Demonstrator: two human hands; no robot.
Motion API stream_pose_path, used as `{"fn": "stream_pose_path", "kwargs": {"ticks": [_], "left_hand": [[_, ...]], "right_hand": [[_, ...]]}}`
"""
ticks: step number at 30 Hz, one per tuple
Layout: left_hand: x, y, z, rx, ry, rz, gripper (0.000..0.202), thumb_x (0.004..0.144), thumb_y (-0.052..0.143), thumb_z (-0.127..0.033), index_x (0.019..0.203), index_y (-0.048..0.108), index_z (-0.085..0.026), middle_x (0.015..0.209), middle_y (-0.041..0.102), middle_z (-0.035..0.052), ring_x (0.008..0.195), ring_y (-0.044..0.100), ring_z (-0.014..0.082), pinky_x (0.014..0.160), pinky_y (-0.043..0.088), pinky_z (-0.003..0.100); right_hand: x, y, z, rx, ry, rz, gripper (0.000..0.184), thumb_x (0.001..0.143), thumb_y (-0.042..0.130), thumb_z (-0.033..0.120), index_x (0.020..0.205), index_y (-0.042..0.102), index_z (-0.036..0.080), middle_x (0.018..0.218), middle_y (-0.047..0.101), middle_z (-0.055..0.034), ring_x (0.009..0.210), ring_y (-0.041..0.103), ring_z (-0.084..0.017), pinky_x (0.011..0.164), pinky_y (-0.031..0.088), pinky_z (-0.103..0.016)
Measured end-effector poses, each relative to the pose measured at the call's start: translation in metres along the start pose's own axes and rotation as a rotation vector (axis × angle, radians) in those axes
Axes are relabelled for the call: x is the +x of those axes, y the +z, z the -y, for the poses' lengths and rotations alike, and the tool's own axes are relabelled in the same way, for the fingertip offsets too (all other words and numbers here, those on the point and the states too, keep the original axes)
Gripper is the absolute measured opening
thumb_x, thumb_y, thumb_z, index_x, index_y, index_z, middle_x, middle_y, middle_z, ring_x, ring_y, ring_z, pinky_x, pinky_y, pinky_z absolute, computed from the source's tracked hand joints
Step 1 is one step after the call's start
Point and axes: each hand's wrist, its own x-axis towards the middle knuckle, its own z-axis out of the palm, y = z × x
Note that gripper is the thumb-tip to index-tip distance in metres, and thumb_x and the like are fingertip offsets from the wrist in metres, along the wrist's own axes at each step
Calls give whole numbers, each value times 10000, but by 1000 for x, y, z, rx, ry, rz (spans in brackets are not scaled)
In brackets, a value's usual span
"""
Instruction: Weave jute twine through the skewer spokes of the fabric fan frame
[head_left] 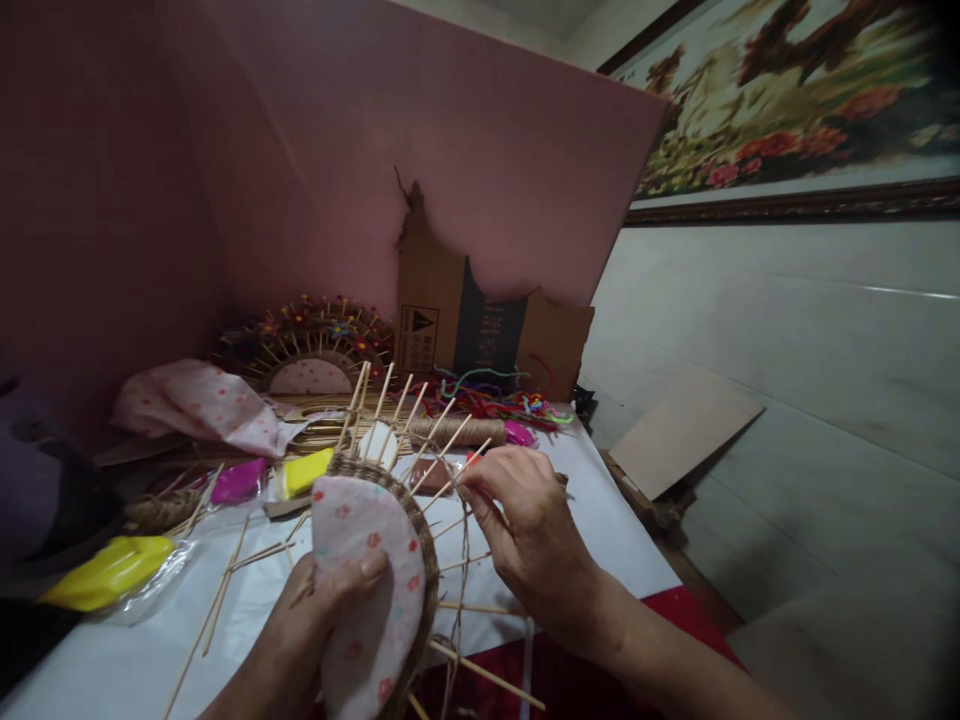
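Observation:
My left hand (322, 610) grips a half-round panel (371, 580) covered in pale cloth with small red flowers, its thumb pressed on the front. Thin wooden sticks (442, 440) fan out from the panel's curved edge, where a band of woven twine (420, 520) runs around their bases. Over on the right side, my right hand (525, 530) pinches a strand of brown twine (463, 560) beside one of the upper sticks. The strand hangs down across the lower sticks. My left fingers behind the panel are hidden.
A similar fan with flowers (311, 370) leans at the back left by flowered cloth (199, 405). Yellow packets (112, 572), a purple packet (238, 482), loose sticks (217, 590), a twine roll (461, 432) and colourful pipe cleaners (487, 395) lie on the white table. Torn cardboard (431, 290) stands behind.

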Motion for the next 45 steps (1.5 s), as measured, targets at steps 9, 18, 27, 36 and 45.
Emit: {"fn": "stream_pose_path", "kwargs": {"ticks": [9,18,27,36,45], "left_hand": [[0,0,0,-12,-9,-7,226,574,732,-353,677,645,-171,586,669,15,524,600,170,482,478,232],[-1,1,-1,-14,-9,-5,220,581,727,-349,690,659,-171,595,665,19,543,603,170,492,476,228],[0,0,0,-6,13,25,253,597,716,-384,677,637,-158,577,662,29,517,598,172,486,479,243],[-3,2,-2,-9,16,-1,243,556,730,-357,643,623,-158,577,662,29,491,580,164,464,468,242],[1,-3,2,-5,26,15,261,595,714,-383,690,631,-154,567,635,28,491,583,177,470,466,265]], "right_hand": [[0,0,0,23,-4,-13,80,859,512,164,790,542,191,770,617,-18,793,529,-175,797,330,-352],[-1,0,0,41,1,-7,80,874,492,170,819,545,194,799,620,-19,811,524,-175,809,328,-351],[-2,0,-1,61,-28,-10,76,872,490,140,821,532,177,806,612,-16,806,512,-164,814,323,-348],[-5,1,-4,31,-19,6,88,877,490,159,798,523,176,781,589,-16,789,495,-165,808,321,-349],[0,-2,-1,-13,-19,30,88,860,511,161,778,541,172,766,595,-14,792,508,-169,788,315,-344]]}}
